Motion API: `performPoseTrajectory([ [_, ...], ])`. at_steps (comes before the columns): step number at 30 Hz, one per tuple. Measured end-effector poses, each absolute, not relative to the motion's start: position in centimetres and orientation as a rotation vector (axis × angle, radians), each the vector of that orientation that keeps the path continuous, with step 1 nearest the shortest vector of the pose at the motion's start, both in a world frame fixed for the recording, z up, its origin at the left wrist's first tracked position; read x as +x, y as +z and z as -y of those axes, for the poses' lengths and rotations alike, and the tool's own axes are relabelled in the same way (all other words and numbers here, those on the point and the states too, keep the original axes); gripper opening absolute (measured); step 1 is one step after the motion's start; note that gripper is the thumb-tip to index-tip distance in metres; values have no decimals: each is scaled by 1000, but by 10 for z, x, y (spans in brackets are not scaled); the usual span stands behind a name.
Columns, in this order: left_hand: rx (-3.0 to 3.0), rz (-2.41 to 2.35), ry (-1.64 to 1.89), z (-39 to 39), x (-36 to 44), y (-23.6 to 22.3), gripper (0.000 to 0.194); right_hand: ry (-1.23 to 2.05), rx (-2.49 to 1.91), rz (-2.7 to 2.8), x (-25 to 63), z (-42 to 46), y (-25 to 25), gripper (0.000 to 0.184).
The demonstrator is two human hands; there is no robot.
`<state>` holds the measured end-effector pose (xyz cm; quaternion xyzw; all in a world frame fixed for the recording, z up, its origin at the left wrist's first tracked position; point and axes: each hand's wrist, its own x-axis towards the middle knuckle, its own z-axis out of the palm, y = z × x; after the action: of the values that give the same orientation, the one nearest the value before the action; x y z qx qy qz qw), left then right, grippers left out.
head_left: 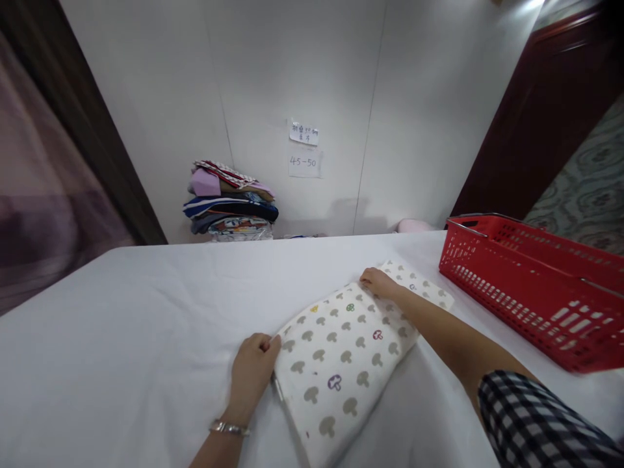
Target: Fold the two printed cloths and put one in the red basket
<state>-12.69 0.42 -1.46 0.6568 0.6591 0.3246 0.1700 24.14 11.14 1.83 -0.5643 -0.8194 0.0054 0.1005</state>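
Note:
A white cloth printed with grey mushrooms and a few coloured ones lies folded into a long strip, slanting across the white-covered table. At its near left corner, my left hand pinches the edge between thumb and curled fingers. Farther up, my right hand grips the far long edge with its fingers closed. Beyond that hand, the far end of the cloth reaches toward the red basket. What kind of cloth article it is, I cannot tell.
A red plastic basket with metal handles stands on the table's right side. Behind the far edge rises a stack of folded fabrics against the wall. Two paper labels hang there. A pinkish curtain is at left.

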Motion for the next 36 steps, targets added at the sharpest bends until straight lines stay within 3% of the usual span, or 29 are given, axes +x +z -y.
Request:
performPoseTrajectory([
  [6,1893,-1875,928,-5,-128,-16,35,-39,-1684,2472,239,-111,20,17],
  [36,1891,-1854,924,-7,-128,-18,36,-117,-1822,2347,278,-130,6,35],
])
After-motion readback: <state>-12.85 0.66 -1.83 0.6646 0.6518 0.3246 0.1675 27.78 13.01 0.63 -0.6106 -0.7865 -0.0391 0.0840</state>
